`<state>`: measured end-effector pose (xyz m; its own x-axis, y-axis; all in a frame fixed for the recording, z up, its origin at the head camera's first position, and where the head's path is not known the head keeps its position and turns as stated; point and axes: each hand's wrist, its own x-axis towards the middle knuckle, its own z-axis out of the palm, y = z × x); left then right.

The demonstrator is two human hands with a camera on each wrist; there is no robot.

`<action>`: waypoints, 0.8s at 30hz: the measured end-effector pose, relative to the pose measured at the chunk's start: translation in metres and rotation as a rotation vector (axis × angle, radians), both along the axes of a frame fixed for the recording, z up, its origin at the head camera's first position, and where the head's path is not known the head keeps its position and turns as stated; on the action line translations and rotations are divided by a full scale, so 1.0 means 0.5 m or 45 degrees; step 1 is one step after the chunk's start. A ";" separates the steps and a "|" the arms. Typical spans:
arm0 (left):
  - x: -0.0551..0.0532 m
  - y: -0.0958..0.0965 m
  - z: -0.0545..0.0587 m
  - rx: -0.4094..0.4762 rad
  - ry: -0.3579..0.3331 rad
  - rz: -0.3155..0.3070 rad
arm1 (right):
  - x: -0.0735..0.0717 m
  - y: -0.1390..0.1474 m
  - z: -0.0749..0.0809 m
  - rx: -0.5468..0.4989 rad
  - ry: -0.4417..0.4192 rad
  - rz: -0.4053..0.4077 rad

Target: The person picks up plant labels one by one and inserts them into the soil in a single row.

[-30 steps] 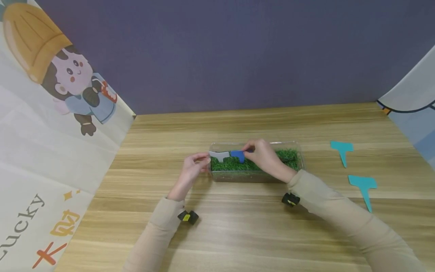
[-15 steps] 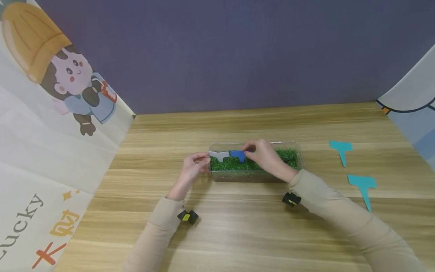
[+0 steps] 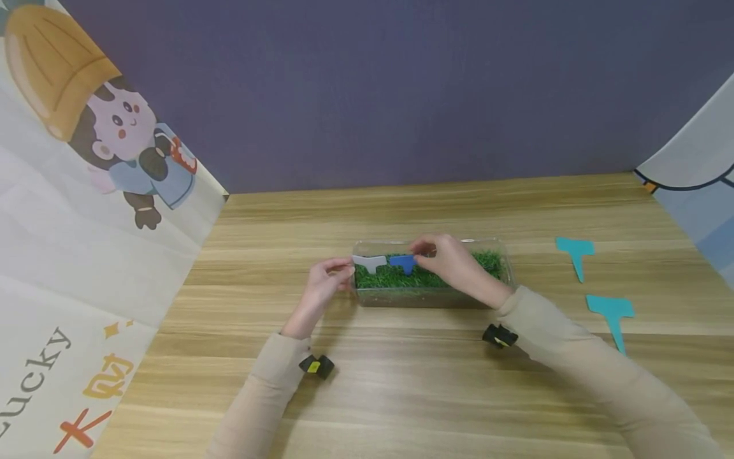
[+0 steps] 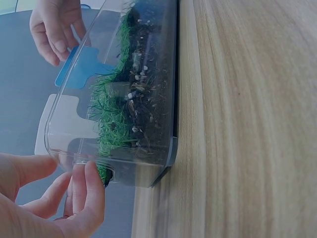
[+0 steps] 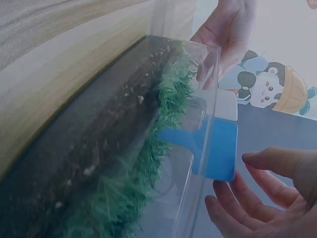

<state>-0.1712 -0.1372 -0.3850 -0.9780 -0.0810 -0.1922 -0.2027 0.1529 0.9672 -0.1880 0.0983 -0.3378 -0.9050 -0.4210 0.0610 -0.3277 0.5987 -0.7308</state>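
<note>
Clear plastic box (image 3: pixel 431 273) of grass lay lengthwise left-to-right mid-bench, open wood all round. Left hand (image 3: pixel 322 284) pinched its left rim.

Right-wrist view: right hand (image 5: pixel 270 196), fingers loosely apart, just beside upright blue marker (image 5: pixel 214 148), stem in grass.

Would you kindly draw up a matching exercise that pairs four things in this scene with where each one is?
Things:
1. white tag
2. blue tag
3. two teal tags
4. left hand

Places:
A. lying flat on the table, right of the box
B. stuck in the grass at the left end of the box
C. at the left end wall of the clear box
D. stuck in the grass beside the right hand's fingertips

Pairs: 1-B, 2-D, 3-A, 4-C
</note>
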 end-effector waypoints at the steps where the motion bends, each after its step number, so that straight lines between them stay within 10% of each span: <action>1: 0.000 0.000 0.000 -0.001 0.000 0.000 | 0.000 0.002 0.002 0.005 0.000 0.004; 24: 0.000 -0.003 0.001 0.011 0.005 -0.009 | 0.002 0.106 0.018 0.018 0.124 -0.057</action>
<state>-0.1711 -0.1387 -0.3846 -0.9793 -0.0724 -0.1891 -0.1980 0.1462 0.9692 -0.1870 0.1513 -0.3289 -0.9129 -0.3820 0.1438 -0.3696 0.6242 -0.6884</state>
